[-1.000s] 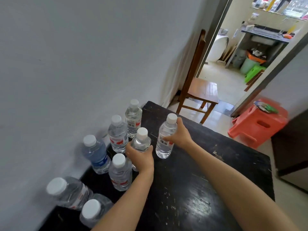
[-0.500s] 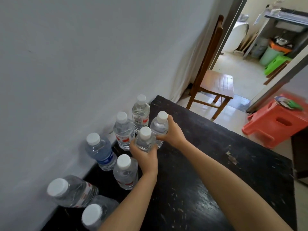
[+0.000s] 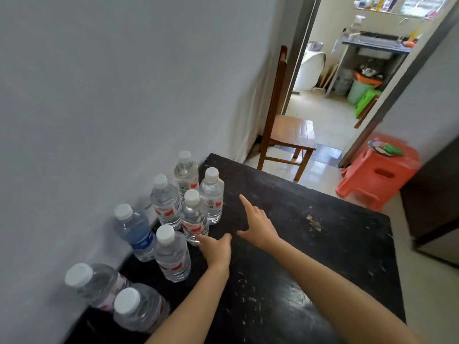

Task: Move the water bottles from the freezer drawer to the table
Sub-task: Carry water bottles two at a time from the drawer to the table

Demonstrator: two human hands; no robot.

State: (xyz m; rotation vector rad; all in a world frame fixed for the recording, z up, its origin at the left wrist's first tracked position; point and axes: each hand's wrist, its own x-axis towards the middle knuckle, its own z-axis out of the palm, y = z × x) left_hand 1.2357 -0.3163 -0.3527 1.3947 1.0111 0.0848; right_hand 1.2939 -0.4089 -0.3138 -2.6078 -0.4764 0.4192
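Note:
Several clear water bottles with white caps stand upright along the wall side of the black table point(image 3: 310, 256). One bottle point(image 3: 212, 197) stands at the right of the group, another point(image 3: 193, 218) just in front of it. My left hand point(image 3: 216, 248) hovers by the base of the nearer bottle, fingers apart and holding nothing. My right hand point(image 3: 257, 223) is open to the right of both bottles, index finger stretched toward them, not touching. A blue-labelled bottle point(image 3: 135, 232) stands closest to the wall. The freezer drawer is out of view.
The grey wall point(image 3: 124, 95) borders the table's left edge. A wooden chair point(image 3: 288, 135) stands beyond the table's far end, an orange plastic stool point(image 3: 377, 172) to its right on the tiled floor. A doorway opens onto a room with a sink stand and bins.
Both hands have let go of the two bottles, which now stand on the table with the group. The hands have drawn back a little and opened.

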